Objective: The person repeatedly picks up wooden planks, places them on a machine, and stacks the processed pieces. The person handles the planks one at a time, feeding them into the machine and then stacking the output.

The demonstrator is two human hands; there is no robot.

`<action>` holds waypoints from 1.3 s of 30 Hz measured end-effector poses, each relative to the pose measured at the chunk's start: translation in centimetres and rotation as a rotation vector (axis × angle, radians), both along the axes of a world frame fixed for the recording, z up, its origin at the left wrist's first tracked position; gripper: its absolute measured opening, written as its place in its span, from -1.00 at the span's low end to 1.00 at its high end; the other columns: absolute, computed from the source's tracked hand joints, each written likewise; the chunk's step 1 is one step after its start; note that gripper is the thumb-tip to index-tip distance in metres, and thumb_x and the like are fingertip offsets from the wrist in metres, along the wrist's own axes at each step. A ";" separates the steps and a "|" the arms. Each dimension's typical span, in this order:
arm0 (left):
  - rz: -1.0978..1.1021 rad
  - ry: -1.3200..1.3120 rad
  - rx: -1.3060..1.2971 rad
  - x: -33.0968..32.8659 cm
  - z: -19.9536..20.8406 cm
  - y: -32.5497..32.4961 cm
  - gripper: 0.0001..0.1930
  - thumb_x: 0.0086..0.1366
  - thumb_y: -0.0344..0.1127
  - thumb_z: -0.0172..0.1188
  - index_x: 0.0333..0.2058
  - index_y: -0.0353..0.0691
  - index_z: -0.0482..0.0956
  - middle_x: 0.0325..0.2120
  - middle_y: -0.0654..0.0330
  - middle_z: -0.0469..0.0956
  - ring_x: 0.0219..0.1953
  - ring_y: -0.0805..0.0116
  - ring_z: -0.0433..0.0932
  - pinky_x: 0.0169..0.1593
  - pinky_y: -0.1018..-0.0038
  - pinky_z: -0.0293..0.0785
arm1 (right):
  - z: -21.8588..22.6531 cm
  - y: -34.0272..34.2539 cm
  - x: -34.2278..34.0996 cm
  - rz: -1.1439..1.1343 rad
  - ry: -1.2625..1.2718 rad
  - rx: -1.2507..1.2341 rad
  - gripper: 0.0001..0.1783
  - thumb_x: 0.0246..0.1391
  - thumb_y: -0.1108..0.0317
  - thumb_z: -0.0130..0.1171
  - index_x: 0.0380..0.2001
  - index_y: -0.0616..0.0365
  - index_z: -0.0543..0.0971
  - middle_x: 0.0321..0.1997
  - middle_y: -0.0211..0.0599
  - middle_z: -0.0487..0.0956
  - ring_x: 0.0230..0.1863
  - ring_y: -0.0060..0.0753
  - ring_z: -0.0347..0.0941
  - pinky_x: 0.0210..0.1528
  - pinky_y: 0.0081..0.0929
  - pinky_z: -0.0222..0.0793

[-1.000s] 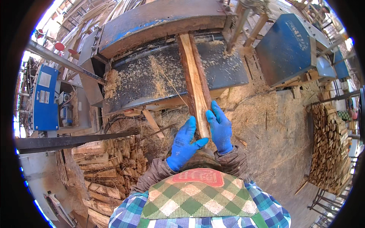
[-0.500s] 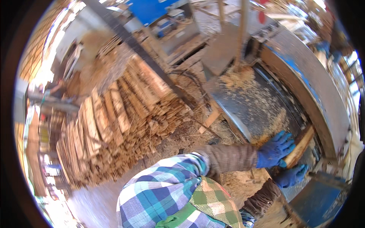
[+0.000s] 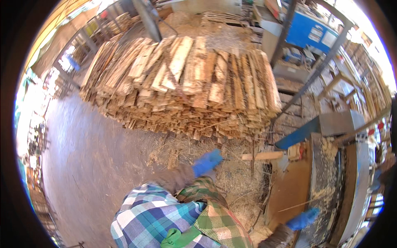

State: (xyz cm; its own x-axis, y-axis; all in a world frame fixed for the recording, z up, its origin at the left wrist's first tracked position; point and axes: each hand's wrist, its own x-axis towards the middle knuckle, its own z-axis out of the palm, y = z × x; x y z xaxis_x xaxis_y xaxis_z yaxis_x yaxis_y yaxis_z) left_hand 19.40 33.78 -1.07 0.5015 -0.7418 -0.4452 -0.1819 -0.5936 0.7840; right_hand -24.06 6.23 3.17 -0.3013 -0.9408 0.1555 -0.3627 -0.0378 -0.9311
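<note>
My left hand (image 3: 206,162), in a blue glove, is over the littered floor in front of the stacked wood. Its fingers are blurred but look loosely stretched, and I see nothing in them. Lower right, my right hand (image 3: 303,219), also blue-gloved, reaches over the dark, sawdust-strewn machine bed (image 3: 320,186). Its fingers point right, apparently loose, with no object visible in them; whether they touch the bed I cannot tell. A large stack of rough wooden slats (image 3: 186,87) lies ahead of me.
A short board (image 3: 264,156) juts from the machine's left side toward the stack. Metal posts (image 3: 147,18) rise behind the wood. At the back right stands a blue machine cabinet (image 3: 310,31). Another person's dark sleeve (image 3: 388,169) shows at the right edge.
My view has swung left toward the stack. My left hand has come off the machine and moved left. The wood piece that was by both hands on the bed is no longer in view.
</note>
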 end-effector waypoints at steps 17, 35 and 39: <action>0.848 -0.149 -0.772 29.6 1.4 10.4 -0.35 0.42 -0.15 0.17 0.37 -0.27 0.17 0.28 -0.06 0.31 0.31 0.01 0.31 0.35 0.15 0.24 | 10.9 26.8 78.2 1.498 0.357 0.257 0.26 0.06 -0.35 0.24 0.48 0.25 -0.12 0.52 0.31 -0.05 0.53 0.28 -0.11 0.49 0.03 0.02; 0.273 -0.067 -0.841 35.5 6.4 12.6 -0.50 0.46 -0.07 0.11 0.27 -0.17 0.42 0.24 -0.02 0.42 0.37 -0.01 0.27 0.41 0.03 0.20 | 7.1 22.2 76.9 1.302 0.075 0.500 0.03 0.21 -0.05 0.26 0.54 -0.20 -0.13 0.07 0.06 0.58 -0.19 -0.27 0.60 -0.22 -0.30 0.55; 0.794 0.325 -0.933 31.4 6.4 13.8 -0.35 0.48 0.09 0.01 0.37 -0.17 0.21 0.33 0.01 0.29 0.34 -0.02 0.31 0.41 0.05 0.22 | 5.9 22.4 74.1 1.305 0.056 0.311 -0.09 0.22 0.01 0.27 0.51 -0.16 0.06 0.26 0.11 0.47 0.01 -0.29 0.51 0.05 -0.33 0.46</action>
State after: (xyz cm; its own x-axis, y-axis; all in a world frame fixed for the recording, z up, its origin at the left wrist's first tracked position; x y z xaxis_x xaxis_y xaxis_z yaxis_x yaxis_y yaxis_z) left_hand 50.81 47.60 5.32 0.9171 -0.3851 -0.1031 0.2484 0.3494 0.9034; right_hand 49.99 28.64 9.05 0.8362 -0.5320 -0.1331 -0.2616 -0.1737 -0.9494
